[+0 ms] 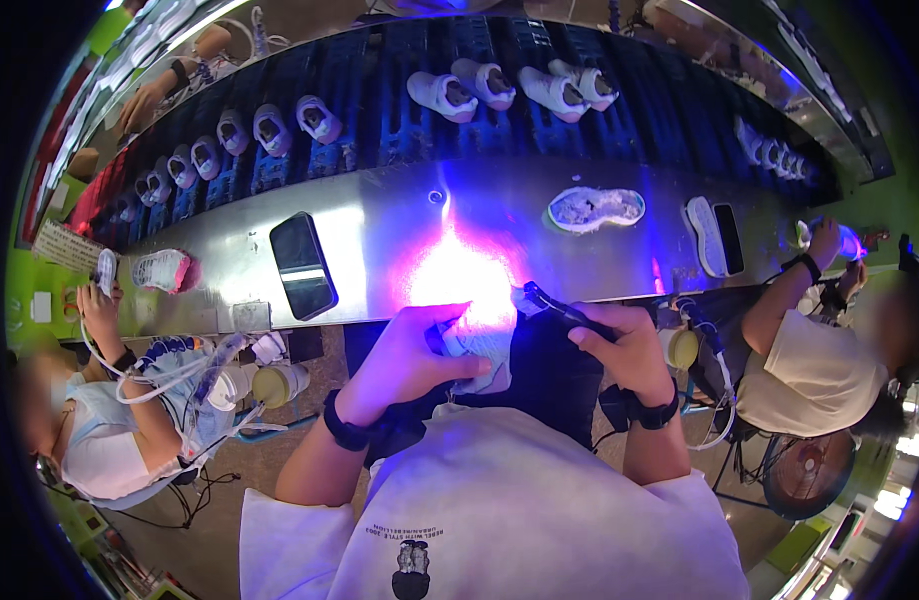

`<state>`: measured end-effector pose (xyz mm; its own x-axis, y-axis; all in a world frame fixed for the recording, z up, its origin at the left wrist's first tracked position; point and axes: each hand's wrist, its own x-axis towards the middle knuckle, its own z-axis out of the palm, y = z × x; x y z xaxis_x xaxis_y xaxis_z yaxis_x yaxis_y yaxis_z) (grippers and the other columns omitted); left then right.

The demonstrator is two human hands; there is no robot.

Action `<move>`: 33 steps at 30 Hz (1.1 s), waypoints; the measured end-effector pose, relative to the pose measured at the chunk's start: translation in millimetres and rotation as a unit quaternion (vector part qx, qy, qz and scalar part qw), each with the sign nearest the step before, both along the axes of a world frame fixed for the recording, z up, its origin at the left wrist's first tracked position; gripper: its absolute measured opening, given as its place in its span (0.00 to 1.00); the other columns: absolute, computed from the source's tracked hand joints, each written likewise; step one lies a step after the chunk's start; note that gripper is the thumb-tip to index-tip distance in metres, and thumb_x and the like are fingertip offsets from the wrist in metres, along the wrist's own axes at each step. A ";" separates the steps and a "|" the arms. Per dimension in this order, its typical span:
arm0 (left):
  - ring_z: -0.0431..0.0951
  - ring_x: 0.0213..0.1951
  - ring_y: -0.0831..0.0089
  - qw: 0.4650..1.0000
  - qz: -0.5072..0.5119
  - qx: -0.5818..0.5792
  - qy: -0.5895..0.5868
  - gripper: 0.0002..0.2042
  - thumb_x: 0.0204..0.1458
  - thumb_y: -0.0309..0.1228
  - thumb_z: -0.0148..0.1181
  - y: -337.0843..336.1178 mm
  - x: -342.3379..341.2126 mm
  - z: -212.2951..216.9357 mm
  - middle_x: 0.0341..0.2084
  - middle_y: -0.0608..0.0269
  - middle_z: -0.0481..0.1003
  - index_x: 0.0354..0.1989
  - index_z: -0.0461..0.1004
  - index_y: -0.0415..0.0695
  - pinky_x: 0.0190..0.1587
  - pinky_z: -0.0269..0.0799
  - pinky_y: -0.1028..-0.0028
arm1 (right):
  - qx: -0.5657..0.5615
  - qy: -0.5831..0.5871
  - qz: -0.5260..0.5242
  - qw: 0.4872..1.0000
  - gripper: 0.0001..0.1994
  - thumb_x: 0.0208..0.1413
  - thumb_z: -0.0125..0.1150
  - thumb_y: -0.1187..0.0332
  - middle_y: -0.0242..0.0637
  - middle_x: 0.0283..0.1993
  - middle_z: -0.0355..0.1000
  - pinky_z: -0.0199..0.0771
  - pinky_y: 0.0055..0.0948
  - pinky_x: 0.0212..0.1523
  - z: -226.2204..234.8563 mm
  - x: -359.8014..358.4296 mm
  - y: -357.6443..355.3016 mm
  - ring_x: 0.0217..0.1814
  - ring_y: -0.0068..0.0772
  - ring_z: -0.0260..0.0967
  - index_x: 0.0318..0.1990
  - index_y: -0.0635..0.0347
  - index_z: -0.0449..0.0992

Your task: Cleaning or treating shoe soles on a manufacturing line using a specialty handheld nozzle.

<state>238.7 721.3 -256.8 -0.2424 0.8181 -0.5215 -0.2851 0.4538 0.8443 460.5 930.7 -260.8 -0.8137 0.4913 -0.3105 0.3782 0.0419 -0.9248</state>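
Observation:
In front of my chest, my left hand is closed round a pale shoe sole, thumb across its near part. Strong white and pink glare washes out the sole's far end. My right hand grips a dark-handled brush, pointing left. The brush's pale tip is close to the sole's right edge; the glare hides whether they touch. On the metal bench beyond lies a black phone, left of the glare. To the right rests another sole, its hollow side up.
Behind the metal bench, a dark slatted conveyor carries several white shoes. A person works at each side, at left and right. A white sole lies towards the right, and a fan stands low there.

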 end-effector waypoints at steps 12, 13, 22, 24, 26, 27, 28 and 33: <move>0.79 0.40 0.83 0.994 0.045 0.063 -0.071 0.23 0.52 0.30 0.75 -19.2 -0.7 4.1 0.40 0.67 0.80 0.55 0.77 0.35 0.41 0.76 0.79 | -0.055 0.042 -0.021 0.997 0.17 0.57 0.70 0.76 0.30 0.35 0.80 0.72 0.19 0.37 10.0 -21.1 -33.9 0.34 0.15 0.72 0.55 0.65 0.81; 0.79 0.37 0.83 0.989 0.066 0.059 -0.122 0.18 0.54 0.29 0.73 -20.0 1.2 4.7 0.38 0.67 0.80 0.52 0.78 0.36 0.39 0.76 0.78 | -0.056 0.041 -0.019 0.997 0.17 0.57 0.70 0.76 0.30 0.35 0.80 0.72 0.19 0.37 9.6 -20.8 -37.9 0.34 0.15 0.72 0.55 0.65 0.81; 0.80 0.32 0.82 0.987 0.115 0.054 -0.098 0.09 0.58 0.27 0.69 -17.6 20.7 -2.0 0.34 0.67 0.81 0.43 0.79 0.38 0.34 0.76 0.79 | 0.081 -0.010 0.003 0.997 0.17 0.57 0.70 0.73 0.41 0.45 0.84 0.78 0.28 0.48 7.8 -1.2 -33.7 0.43 0.26 0.79 0.54 0.62 0.82; 0.80 0.33 0.82 0.993 0.094 0.034 -0.070 0.10 0.58 0.27 0.69 -13.9 25.3 0.6 0.34 0.67 0.81 0.45 0.79 0.37 0.35 0.76 0.79 | 0.081 -0.019 -0.021 0.996 0.17 0.57 0.70 0.73 0.41 0.45 0.84 0.78 0.28 0.48 17.0 -9.6 -34.9 0.43 0.26 0.79 0.54 0.62 0.82; 0.80 0.36 0.83 0.994 0.096 0.041 -0.009 0.14 0.58 0.29 0.70 -7.1 25.3 4.0 0.35 0.67 0.81 0.49 0.79 0.37 0.38 0.76 0.80 | 0.050 0.013 -0.047 0.998 0.17 0.57 0.71 0.71 0.40 0.45 0.84 0.77 0.27 0.48 7.2 -9.5 -32.9 0.43 0.25 0.79 0.55 0.61 0.82; 0.80 0.36 0.83 0.995 0.088 0.041 -0.012 0.14 0.58 0.29 0.70 -3.4 25.3 7.8 0.35 0.67 0.81 0.49 0.79 0.37 0.38 0.76 0.80 | 0.051 0.010 -0.055 0.997 0.17 0.57 0.71 0.71 0.40 0.45 0.84 0.77 0.27 0.48 7.5 -4.7 -29.6 0.43 0.25 0.79 0.55 0.61 0.82; 0.80 0.36 0.83 0.993 0.107 0.041 -0.031 0.14 0.58 0.29 0.70 -2.1 25.5 12.4 0.36 0.67 0.81 0.49 0.79 0.36 0.38 0.76 0.80 | 0.023 0.013 -0.037 0.999 0.17 0.57 0.71 0.72 0.37 0.41 0.83 0.76 0.25 0.44 7.1 0.3 -27.4 0.40 0.21 0.76 0.54 0.63 0.82; 0.79 0.36 0.83 0.994 0.094 0.002 0.048 0.15 0.58 0.30 0.70 7.4 22.6 18.7 0.37 0.67 0.82 0.51 0.79 0.36 0.40 0.74 0.80 | -0.004 -0.007 0.047 0.999 0.17 0.56 0.71 0.73 0.33 0.37 0.81 0.73 0.22 0.38 8.6 28.2 -6.7 0.36 0.18 0.72 0.53 0.66 0.82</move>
<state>261.3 728.7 -238.1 -0.4400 0.7558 -0.4849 -0.2827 0.3959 0.8737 488.6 924.0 -252.2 -0.8521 0.4098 -0.3257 0.3853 0.0698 -0.9202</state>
